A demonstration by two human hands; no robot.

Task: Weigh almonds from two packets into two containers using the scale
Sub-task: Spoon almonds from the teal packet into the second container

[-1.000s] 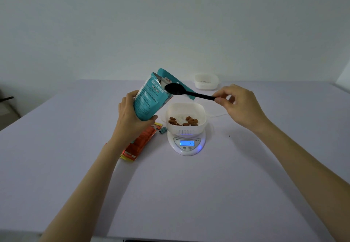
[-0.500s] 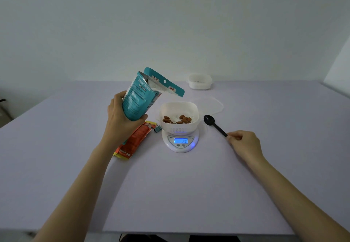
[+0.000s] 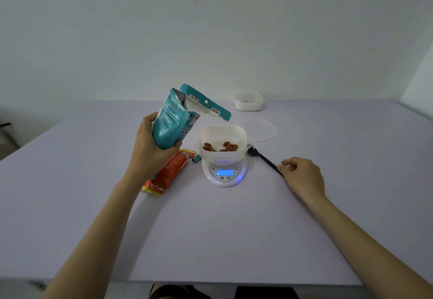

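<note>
Our left hand (image 3: 150,149) grips the teal packet (image 3: 173,120), tipped toward the white container (image 3: 223,157) w/ almonds (image 3: 228,146) on the scale (image 3: 225,179); right hand (image 3: 302,177) is at the black spoon (image 3: 262,157) end, can't tell if it holds; we should tip slow & watch the nos.

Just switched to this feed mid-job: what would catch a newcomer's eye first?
The teal packet, open and tilted, held up by the left hand just left of the scale. Next, that scale at the middle of the table, its display lit blue, with a white container of almonds on it. The right hand sits at the handle end of a black spoon lying to the right.
</note>
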